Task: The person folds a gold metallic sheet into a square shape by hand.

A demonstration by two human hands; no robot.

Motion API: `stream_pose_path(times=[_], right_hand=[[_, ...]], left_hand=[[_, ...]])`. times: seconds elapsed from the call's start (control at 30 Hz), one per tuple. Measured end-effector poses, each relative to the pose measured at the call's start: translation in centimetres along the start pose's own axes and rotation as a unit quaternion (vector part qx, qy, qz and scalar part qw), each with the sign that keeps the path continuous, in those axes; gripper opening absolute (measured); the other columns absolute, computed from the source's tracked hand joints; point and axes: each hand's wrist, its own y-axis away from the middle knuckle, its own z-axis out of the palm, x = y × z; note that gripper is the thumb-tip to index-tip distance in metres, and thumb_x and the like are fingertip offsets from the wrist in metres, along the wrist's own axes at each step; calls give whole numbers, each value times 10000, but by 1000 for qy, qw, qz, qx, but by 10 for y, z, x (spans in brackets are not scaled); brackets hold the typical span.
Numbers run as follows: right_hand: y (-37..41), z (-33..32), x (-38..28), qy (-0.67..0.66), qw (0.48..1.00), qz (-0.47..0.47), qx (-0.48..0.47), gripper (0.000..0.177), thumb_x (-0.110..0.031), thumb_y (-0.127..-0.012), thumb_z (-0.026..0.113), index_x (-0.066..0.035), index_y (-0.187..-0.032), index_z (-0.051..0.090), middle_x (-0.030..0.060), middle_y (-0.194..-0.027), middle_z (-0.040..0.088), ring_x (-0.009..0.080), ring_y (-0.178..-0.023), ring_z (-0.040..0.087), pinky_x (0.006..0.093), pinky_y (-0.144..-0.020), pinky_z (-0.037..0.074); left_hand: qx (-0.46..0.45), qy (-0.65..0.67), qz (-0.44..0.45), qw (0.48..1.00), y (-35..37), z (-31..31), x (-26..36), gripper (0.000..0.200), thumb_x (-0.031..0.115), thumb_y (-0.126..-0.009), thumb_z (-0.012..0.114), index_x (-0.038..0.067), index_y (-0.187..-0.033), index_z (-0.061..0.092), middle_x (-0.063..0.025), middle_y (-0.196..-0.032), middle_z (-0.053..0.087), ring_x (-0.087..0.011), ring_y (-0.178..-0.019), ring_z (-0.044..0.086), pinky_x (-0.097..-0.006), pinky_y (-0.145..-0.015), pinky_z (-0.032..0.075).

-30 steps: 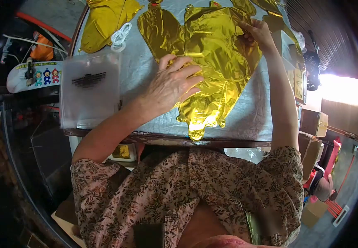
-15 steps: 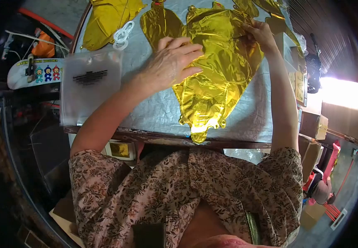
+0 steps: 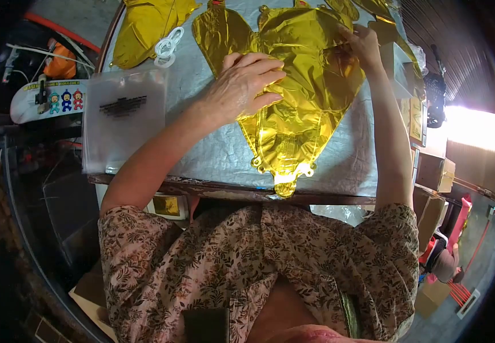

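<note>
A flat, uninflated gold foil balloon lies on the table, its narrow tabbed end towards my body. My left hand rests on its left part with fingers spread, palm down. At the upper right edge, my right hand pinches the foil between thumb and fingers; the fingertips are partly hidden. A rounded gold lobe sticks out at the upper left of the balloon.
A clear plastic bag stack lies at the left table edge. Beyond it are a white ribbon coil and more gold foil. A pale box stands right of my right hand. The covered table ends near my body.
The balloon's foil has spread flatter, and its lower end has shifted slightly to the right. My right hand has moved a little along the edge; my left hand stays nearly in place.
</note>
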Motion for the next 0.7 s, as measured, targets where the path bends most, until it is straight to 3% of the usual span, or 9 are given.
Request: stream_pose_path(times=[0.03,0.07,0.13,0.2,0.3,0.33,0.37,0.4,0.7], right_hand=[[1,1,0,131,986,-51,88,394,-335,-932,773,-4,-1135,706,146,-820,724,289,-633,681,397,-643,556],[11,0,-13,131,986,-51,87,394,-335,-932,773,-4,-1135,706,146,-820,724,289,-633,681,397,-643,556],[45,-1,-60,300,897,-216,242,502,-369,-963,718,-55,-1343,624,212,-1217,702,410,-1024,701,469,-882,560],[65,14,-57,226,917,-313,96,576,-386,-989,668,-121,-1478,517,209,-1484,544,423,-1258,592,471,-992,513],[118,39,-82,267,908,-322,11,545,-469,-1051,524,-176,-1509,490,125,-1573,461,360,-1448,426,620,-1141,356],[129,41,-87,248,929,-268,-61,576,-468,-1061,509,-181,-1556,446,116,-1651,363,367,-1539,290,624,-1227,214],[132,42,-85,248,929,-269,-62,576,-468,-1061,509,-181,-1556,446,116,-1651,363,367,-1539,290,624,-1227,214],[135,44,-84,237,933,-260,-74,571,-465,-1062,508,-184,-1556,446,103,-1648,370,358,-1536,298,623,-1226,215],[134,48,-76,205,942,-249,-92,564,-464,-1065,502,-186,-1553,453,85,-1639,387,331,-1535,301,608,-1229,206]], left_hand=[[2,0,0,1000,0,1,0,491,359,-928,738,75,-1325,681,-72,-1444,603,-276,-1362,495,-445,-1110,338],[4,1,0,1000,0,1,0,495,364,-930,735,75,-1328,680,-72,-1445,602,-278,-1362,494,-446,-1110,337],[0,4,-3,1000,0,1,-1,490,359,-931,737,76,-1328,680,-69,-1457,594,-272,-1371,488,-445,-1118,331],[-4,8,-4,1000,-1,-1,0,486,353,-932,738,77,-1327,680,-65,-1469,586,-267,-1380,481,-443,-1126,325],[34,10,9,999,-9,-3,-8,457,341,-927,746,68,-1291,700,-89,-1409,637,-281,-1315,560,-462,-1090,402],[63,42,-2,997,-16,-2,-23,425,325,-932,744,70,-1271,711,-102,-1359,667,-288,-1258,605,-464,-1049,449],[92,74,-13,993,-24,0,-39,394,309,-937,741,72,-1252,723,-116,-1309,698,-294,-1201,651,-467,-1008,496],[157,-8,16,987,-32,2,-54,312,255,-956,716,63,-1201,737,-145,-1213,732,-318,-1099,697,-461,-926,545],[118,-156,-53,979,-78,-3,-107,248,264,-1000,632,125,-1169,750,-3,-1243,715,-254,-1149,649,-459,-973,460]])
